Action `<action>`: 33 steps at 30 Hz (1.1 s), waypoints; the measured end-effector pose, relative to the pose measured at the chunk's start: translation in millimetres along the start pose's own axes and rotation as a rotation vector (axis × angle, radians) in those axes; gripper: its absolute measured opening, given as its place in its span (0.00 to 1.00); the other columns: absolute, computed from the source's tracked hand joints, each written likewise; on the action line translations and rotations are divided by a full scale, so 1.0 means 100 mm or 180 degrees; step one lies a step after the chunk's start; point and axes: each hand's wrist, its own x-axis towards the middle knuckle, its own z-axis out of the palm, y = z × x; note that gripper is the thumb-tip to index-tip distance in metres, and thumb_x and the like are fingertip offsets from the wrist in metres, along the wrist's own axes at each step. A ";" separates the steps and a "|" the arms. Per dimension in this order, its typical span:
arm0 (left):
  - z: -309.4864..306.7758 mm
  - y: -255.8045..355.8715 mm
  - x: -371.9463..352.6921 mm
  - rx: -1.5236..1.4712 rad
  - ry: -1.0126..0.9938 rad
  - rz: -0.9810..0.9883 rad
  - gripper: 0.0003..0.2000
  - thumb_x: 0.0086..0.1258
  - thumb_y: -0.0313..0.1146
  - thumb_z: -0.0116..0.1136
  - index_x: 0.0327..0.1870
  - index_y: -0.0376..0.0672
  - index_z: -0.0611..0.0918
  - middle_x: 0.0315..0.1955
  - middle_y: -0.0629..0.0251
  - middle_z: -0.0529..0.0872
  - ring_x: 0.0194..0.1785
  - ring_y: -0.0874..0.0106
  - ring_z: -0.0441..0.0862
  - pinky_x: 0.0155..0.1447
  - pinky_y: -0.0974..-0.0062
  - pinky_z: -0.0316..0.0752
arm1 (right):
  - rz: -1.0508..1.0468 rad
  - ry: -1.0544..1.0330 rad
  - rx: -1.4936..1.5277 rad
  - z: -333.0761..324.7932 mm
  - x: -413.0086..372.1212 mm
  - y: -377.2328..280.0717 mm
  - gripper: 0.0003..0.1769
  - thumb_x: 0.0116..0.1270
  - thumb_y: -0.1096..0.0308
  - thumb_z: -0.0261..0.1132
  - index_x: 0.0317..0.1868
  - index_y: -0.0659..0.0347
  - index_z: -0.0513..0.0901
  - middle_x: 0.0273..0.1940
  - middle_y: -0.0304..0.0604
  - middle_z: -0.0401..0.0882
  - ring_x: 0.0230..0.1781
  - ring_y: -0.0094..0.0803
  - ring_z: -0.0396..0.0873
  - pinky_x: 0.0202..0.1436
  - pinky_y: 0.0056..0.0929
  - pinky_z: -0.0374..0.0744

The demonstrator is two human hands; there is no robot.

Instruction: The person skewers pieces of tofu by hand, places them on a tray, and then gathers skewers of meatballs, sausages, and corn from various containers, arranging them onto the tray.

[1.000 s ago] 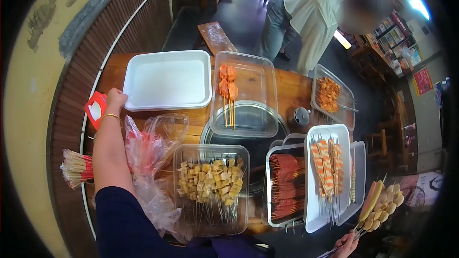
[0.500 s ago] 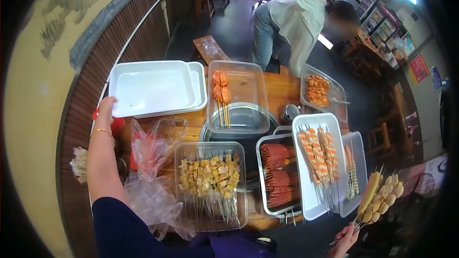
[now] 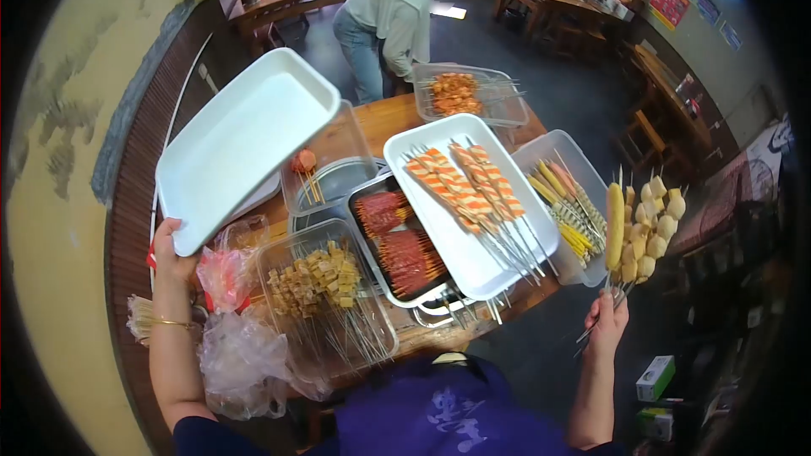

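Note:
My left hand [image 3: 174,252] grips the near corner of a white plastic tray [image 3: 245,131], which is bare inside and tilted up off the table. Beneath it, part of another white tray [image 3: 258,196] shows. My right hand [image 3: 606,321] is closed around the metal sticks of several skewers, held upright at the right. They carry pale round balls [image 3: 655,232] and a long yellow piece [image 3: 615,228]. Nearest this hand is a clear box [image 3: 591,266] with yellow and striped skewers. Left of that box, a white tray [image 3: 507,283] holds orange-and-white striped skewers [image 3: 465,186].
Red meat skewers [image 3: 405,262] fill a tray mid-table. A clear box [image 3: 384,355] holds tan cube skewers; plastic bags [image 3: 245,363] lie beside it. Another clear box [image 3: 511,110] of skewers stands at the far edge. A person [image 3: 389,21] bends behind the table.
My left hand has lifted the upper white tray off the one below, tilting it and swinging it right. My view has turned right. The skewers in my right hand stay held.

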 end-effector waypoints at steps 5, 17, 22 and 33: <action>1.31 -0.42 -0.58 0.0132 -0.0241 -0.0184 0.25 0.73 0.37 0.47 0.66 0.32 0.65 0.60 0.50 0.76 0.61 0.54 0.76 0.67 0.55 0.71 | 0.0011 -0.0011 0.0249 -0.35 0.19 0.08 0.08 0.74 0.65 0.54 0.42 0.62 0.72 0.21 0.33 0.68 0.13 0.16 0.62 0.14 0.16 0.62; 2.54 -1.68 -1.02 -0.0073 -0.1136 -0.1057 0.24 0.78 0.43 0.42 0.68 0.36 0.65 0.64 0.53 0.72 0.65 0.55 0.72 0.69 0.55 0.67 | 0.0246 0.0684 0.0261 -1.24 -0.47 0.33 0.08 0.74 0.65 0.55 0.41 0.61 0.72 0.21 0.33 0.69 0.13 0.16 0.62 0.14 0.15 0.64; 2.63 -1.95 -1.58 -0.0319 -0.1669 -0.0998 0.25 0.79 0.44 0.41 0.68 0.36 0.64 0.64 0.53 0.72 0.65 0.55 0.72 0.70 0.55 0.66 | -0.0217 0.0831 0.0408 -1.84 -0.67 0.46 0.07 0.74 0.66 0.55 0.41 0.61 0.72 0.21 0.33 0.69 0.13 0.16 0.63 0.15 0.14 0.65; 3.53 -3.27 -3.13 -0.0317 -0.1998 -0.1249 0.24 0.77 0.44 0.45 0.66 0.37 0.67 0.59 0.54 0.77 0.60 0.55 0.77 0.66 0.53 0.72 | -0.0608 0.1804 0.0429 -4.14 -1.50 0.82 0.06 0.74 0.67 0.54 0.39 0.61 0.71 0.22 0.33 0.69 0.15 0.16 0.65 0.17 0.16 0.67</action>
